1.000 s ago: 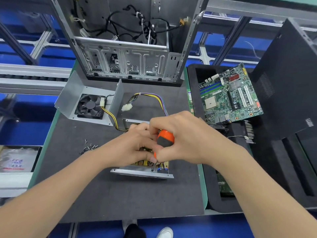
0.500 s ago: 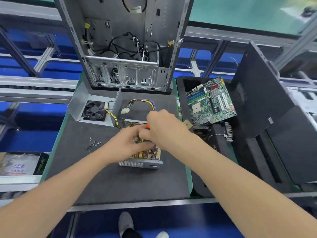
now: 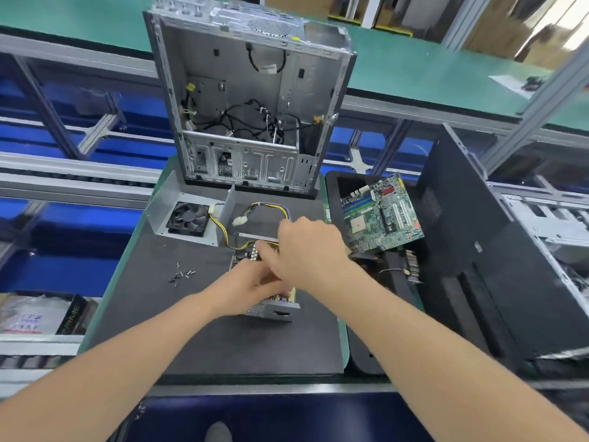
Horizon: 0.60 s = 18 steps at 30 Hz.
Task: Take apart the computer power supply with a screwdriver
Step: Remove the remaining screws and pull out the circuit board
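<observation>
**Power supply** (image 3: 274, 309), opened, on the dark mat (image 3: 223, 346). The left hand (image 3: 248, 290) lies on its near end, presumably to steady it; its fingers are hidden beneath the right wrist. The right hand (image 3: 307, 250) arches over the exposed board, fingers curled downward; what they grip cannot be told. Left of the unit lie loose screws (image 3: 181, 275), set aside. Beyond it are the detached fan cover (image 3: 188, 220), tethered by wires, and then the computer case (image 3: 248, 106).
</observation>
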{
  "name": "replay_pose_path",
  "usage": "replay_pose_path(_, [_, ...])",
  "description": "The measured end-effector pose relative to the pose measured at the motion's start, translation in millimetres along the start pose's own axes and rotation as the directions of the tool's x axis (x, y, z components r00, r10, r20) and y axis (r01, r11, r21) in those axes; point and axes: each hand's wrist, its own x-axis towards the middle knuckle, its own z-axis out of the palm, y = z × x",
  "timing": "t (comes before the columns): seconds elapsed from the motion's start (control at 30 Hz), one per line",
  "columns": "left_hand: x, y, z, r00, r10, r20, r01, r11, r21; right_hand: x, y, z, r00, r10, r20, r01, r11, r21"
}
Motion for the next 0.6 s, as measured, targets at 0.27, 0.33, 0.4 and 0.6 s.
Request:
replay_pose_path(0.27, [2.9, -6.5, 1.0, 1.000, 0.011, 0.013, -0.010, 1.000, -0.022, 19.3, 7.8, 9.1, 0.931, -0.358, 0.079, 0.330, 0.913, 0.241])
replay_pose_path(0.33, [2.5, -7.0, 0.5, 1.000, 0.005, 0.024, -0.005, 1.000, 0.001, 26.3, 23.3, 1.2, 0.762, -0.637, 0.115, 0.572, 0.745, 0.344])
replay_pose_path(0.4, [2.8, -3.3, 1.4, 0.999, 0.026, 0.030, -0.027, 0.999, 0.037, 28.2, 33.9, -2.8, 0.709, -0.692, 0.134, 0.620, 0.702, 0.350])
replay_pose_path(0.6, [3.7, -6.7, 4.4, 1.000, -0.002, 0.031, 0.001, 0.999, 0.033, 2.2, -2.4, 7.2, 0.993, -0.006, -0.121, 0.008, 1.000, 0.013])
